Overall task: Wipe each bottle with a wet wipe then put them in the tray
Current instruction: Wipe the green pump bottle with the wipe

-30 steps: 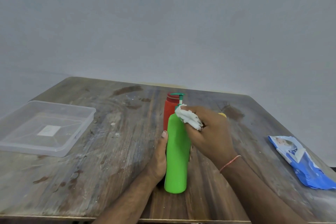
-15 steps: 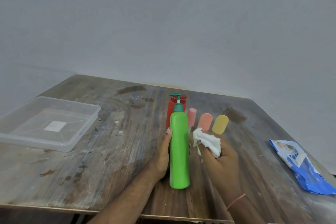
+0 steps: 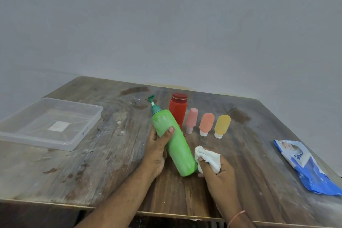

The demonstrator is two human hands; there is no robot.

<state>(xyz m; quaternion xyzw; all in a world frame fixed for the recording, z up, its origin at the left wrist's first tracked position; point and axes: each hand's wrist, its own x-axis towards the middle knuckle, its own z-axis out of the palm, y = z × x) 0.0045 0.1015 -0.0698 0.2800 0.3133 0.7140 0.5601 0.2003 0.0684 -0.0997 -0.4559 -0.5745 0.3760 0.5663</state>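
My left hand (image 3: 157, 146) grips a tall green pump bottle (image 3: 175, 146), tilted with its pump head pointing up and left. My right hand (image 3: 216, 172) holds a crumpled white wet wipe (image 3: 209, 157) against the bottle's lower right side near its base. Behind stand a red bottle (image 3: 178, 111) and three small tubes on their caps: pink (image 3: 191, 120), orange (image 3: 206, 123) and yellow (image 3: 222, 125). An empty clear plastic tray (image 3: 87, 127) sits at the left of the table.
A blue wet wipe packet (image 3: 307, 168) lies near the table's right edge. The wooden table (image 3: 92, 172) is stained and scuffed, its front edge close to me. A plain grey wall rises behind it.
The green bottle stood upright and is now tilted left in my left hand. My right hand with the wipe has slid down from the bottle's neck to its base.
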